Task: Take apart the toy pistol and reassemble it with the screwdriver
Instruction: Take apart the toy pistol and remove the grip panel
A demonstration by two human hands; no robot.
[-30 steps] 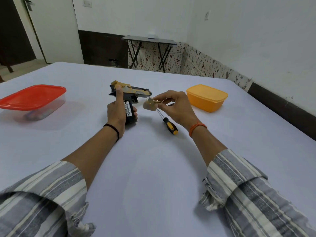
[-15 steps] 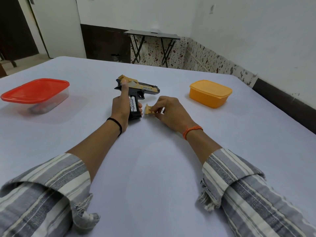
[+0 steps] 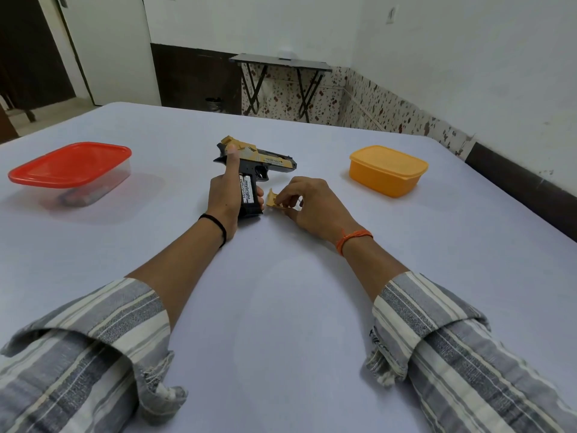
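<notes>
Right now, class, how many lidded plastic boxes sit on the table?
2: the red-lidded box at the table's left, the orange box at its right. None seems hidden.

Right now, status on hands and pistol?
Left hand grips pistol upright on table, batteries exposed. Right hand pinches tan cover beside grip. Screwdriver not visible.

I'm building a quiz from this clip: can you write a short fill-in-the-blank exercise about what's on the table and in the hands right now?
1. The left hand grips the toy pistol, whose open grip shows two ____.
2. The right hand pinches a small tan ____ beside the grip.
3. The clear container has a ____ lid.
4. The container right of the pistol is ____.

Missing words: batteries; cover; red; orange
</notes>
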